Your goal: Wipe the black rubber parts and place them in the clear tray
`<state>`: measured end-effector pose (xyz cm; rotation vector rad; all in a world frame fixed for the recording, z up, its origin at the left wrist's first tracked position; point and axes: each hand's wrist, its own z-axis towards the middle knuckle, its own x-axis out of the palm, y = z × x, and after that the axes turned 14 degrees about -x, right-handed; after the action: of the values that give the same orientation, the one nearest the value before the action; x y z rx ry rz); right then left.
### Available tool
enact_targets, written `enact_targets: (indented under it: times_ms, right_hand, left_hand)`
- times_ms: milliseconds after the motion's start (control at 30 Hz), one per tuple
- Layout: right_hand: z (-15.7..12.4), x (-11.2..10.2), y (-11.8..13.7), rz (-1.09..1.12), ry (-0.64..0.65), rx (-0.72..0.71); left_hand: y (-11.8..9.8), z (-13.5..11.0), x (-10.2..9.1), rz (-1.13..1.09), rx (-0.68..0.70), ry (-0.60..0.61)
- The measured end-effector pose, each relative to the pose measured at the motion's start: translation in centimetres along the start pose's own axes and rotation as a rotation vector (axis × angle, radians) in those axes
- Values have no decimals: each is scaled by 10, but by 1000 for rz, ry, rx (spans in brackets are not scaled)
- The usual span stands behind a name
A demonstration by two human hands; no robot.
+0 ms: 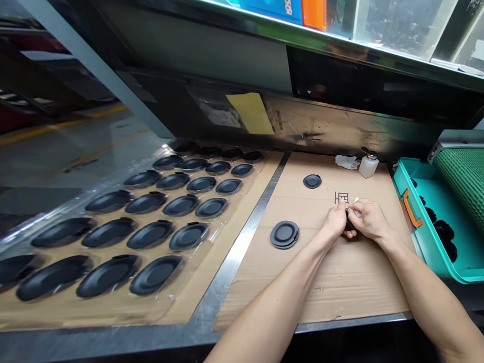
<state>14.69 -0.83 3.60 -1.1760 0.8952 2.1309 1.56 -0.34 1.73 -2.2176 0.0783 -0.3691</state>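
Over the cardboard sheet, my left hand (338, 220) is closed around a dark round part (348, 226), most of it hidden by the fingers. My right hand (368, 218) meets it from the other side, its fingers pinched against the part. A small white tip (356, 200) shows at the right fingers; its kind is too small to tell. Left of my hands, a black round plastic cover (285, 234) lies flat, seemingly stacked on another. Farther back lies a smaller-looking black cover (312, 181).
A clear plastic tray (166, 301) with rows of black covers is at left. A metal strip (245, 237) divides the cardboard. A white bottle (368, 165) and crumpled tissue (346, 162) stand behind; a teal bin (419, 242) with black parts and a green conveyor belt (463, 176) are at right.
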Motion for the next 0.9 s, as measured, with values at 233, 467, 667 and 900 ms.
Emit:
enact_targets:
  times_ms: [233, 467, 667, 900]
  right_hand:
    - [-2, -5, -10, 47, -68, 115]
    - [0, -5, -4, 165, -77, 110]
    - [1, -8, 3, 73, 13, 60]
    - [1, -9, 3, 37, 40, 73]
  left_hand:
    - [-17, -7, -13, -229, -207, 173]
    - [-23, -6, -21, -234, -279, 264]
    - [-18, -11, -11, -131, -223, 201]
    - [-7, -10, -1, -32, -70, 57]
